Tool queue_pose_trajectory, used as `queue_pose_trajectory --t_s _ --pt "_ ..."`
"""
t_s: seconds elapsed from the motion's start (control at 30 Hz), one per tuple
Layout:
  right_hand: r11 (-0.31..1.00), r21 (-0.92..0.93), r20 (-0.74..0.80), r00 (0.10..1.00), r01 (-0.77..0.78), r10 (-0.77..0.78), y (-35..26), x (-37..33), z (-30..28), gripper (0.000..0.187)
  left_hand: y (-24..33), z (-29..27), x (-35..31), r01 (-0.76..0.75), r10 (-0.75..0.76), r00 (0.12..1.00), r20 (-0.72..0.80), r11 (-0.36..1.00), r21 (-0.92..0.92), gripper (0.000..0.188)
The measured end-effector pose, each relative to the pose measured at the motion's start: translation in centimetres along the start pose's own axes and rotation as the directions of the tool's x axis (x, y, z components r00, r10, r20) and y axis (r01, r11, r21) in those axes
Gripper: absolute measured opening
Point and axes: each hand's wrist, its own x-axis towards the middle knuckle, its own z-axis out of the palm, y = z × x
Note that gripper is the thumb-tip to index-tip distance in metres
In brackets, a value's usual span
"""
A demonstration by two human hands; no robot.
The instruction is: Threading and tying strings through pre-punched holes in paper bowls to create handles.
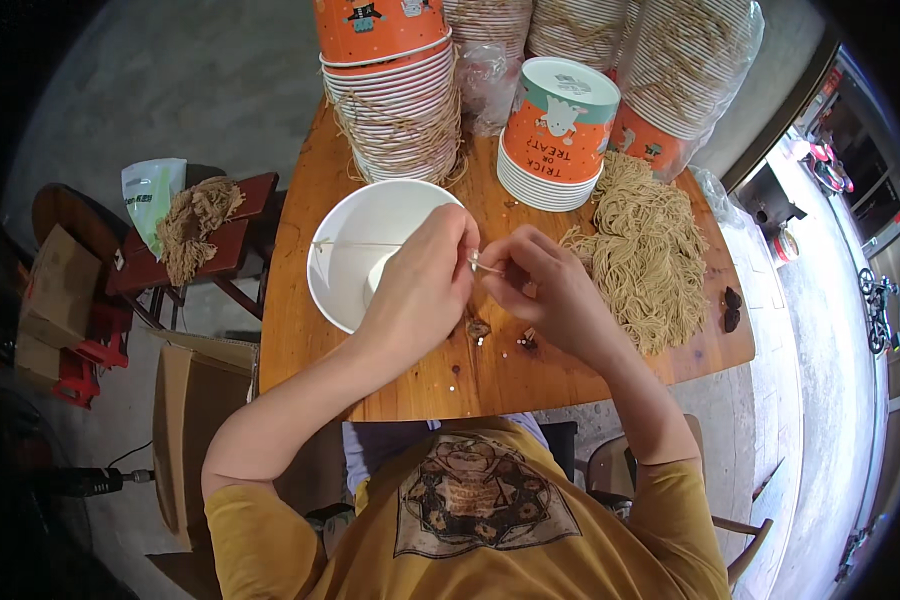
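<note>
A white paper bucket [332,285] stands on the wooden table in front of me, its open mouth facing up. A thin tan twine [365,243] runs across the mouth from a small knot at the left side. Reaching over the bucket's right rim, my left hand [420,270] is closed, its fingertips pinching the twine at that side. My right hand [545,285] is just right of it, thumb and finger pinched on the twine's end. The fingertips of both hands nearly meet; the rim there is partly hidden behind my left hand.
Right of my hands lies a heap of cut tan twine [655,265]. Behind are a nested bucket stack [395,125] with twine handles, upside-down orange buckets [555,135] and plastic-wrapped stacks [685,75]. A red stool [195,235] and a cardboard box [205,400] stand left of the table.
</note>
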Motion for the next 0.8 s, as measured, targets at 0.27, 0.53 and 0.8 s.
queue_pose_trajectory --t_s 0.27,0.53,0.8 --pt "0.959 0.205 0.118 0.978 -0.196 0.175 -0.1 0.4 -0.1 0.014 -2.0 -1.4 0.9 0.579 -0.362 0.815 0.451 0.506 -0.639 0.031" --pt "0.987 0.001 0.103 0.982 -0.162 0.161 -0.4 1.1 -0.5 0.015 -1.7 -1.5 0.3 0.566 -0.360 0.824 0.437 0.563 -0.603 0.032" --pt "0.956 0.027 0.146 0.947 -0.293 0.286 -0.6 1.5 -0.5 0.015 -1.4 -1.9 0.3 0.600 -0.345 0.797 0.495 0.538 -0.592 0.019"
